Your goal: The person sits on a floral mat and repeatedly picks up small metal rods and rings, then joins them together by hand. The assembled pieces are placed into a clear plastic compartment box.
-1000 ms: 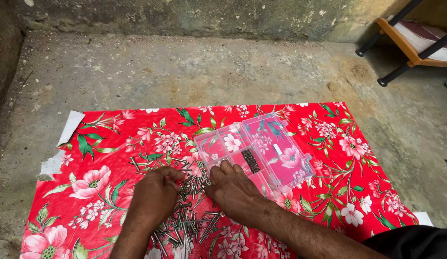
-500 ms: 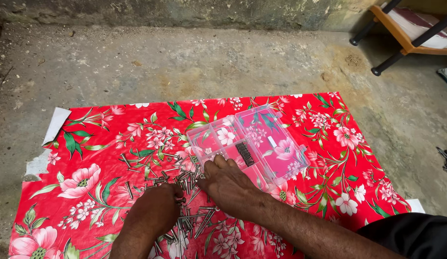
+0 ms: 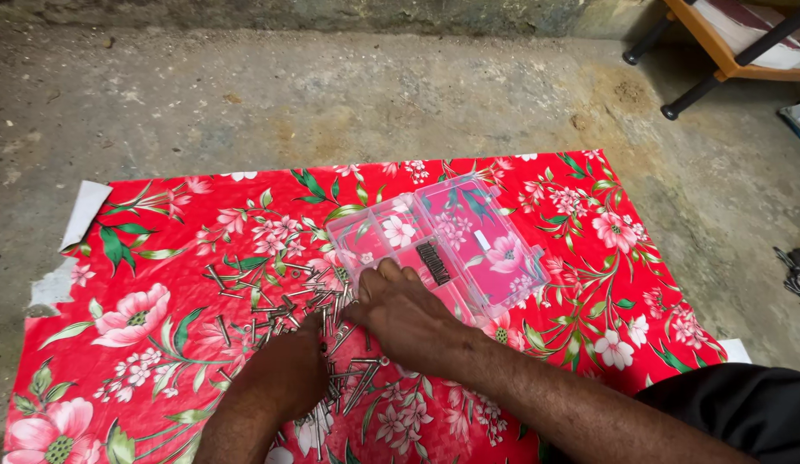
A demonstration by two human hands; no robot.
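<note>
Both hands rest palm-down on the heap of nails (image 3: 318, 344) on the near red floral cloth (image 3: 159, 283), the left hand (image 3: 284, 378) loosely curled, the right hand (image 3: 409, 318) spread flat beside the clear compartment box (image 3: 443, 249), so picking like sizes singly seems wisest.

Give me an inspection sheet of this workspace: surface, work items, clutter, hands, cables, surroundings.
Surface: red floral plastic sheet spread on a stained concrete floor.
Work items: pile of loose metal screws; open clear plastic compartment box beside it, one compartment holding dark pieces.
Clutter: nothing seen.
Hands: left hand on the screws; right hand resting at the box edge.
Cables: nothing seen.
Surroundings: wooden-framed furniture with black legs, top right.
</note>
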